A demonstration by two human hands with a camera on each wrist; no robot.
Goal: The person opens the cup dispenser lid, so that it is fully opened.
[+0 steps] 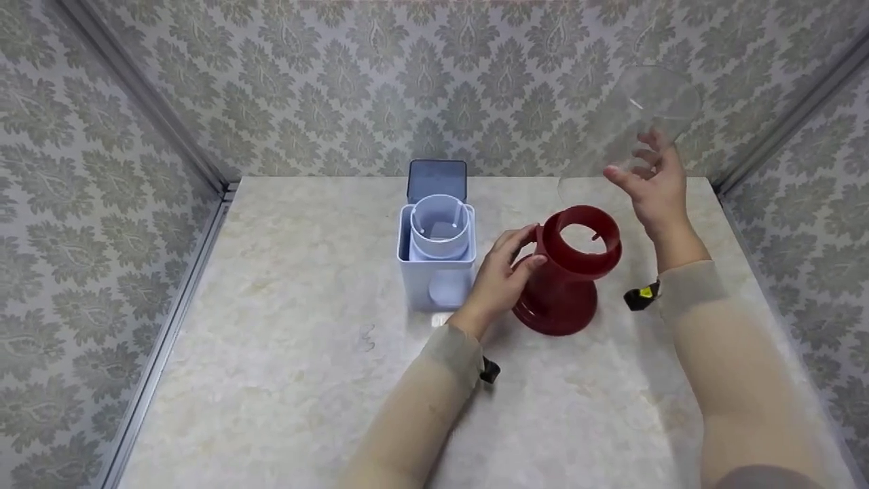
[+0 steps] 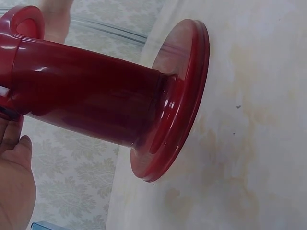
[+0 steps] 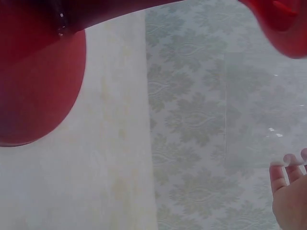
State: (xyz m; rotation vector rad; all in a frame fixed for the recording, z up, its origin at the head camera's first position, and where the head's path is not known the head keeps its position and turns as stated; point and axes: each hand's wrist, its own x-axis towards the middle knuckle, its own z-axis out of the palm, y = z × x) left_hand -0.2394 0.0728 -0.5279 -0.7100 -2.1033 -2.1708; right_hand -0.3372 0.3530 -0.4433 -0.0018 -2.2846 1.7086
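A red stand [image 1: 560,299] with a wide round foot, narrower column and ring-shaped top stands upright on the table. My left hand [image 1: 504,272] grips its upper left side, thumb in front and fingers behind. In the left wrist view the fingers [image 2: 10,132] lie against the part below the stand's ring. My right hand [image 1: 655,183] holds a large clear cylinder [image 1: 628,119], tilted, up behind and to the right of the stand. Its lower end comes close behind the red ring in the head view. In the right wrist view the fingertips [image 3: 290,160] press on the clear wall.
Left of the stand is a pale blue square container [image 1: 438,288] with a pale round cup [image 1: 441,238] inside. A dark square panel [image 1: 438,180] stands up at its back. Patterned walls [image 1: 326,102] border the pale table [image 1: 292,353] on three sides.
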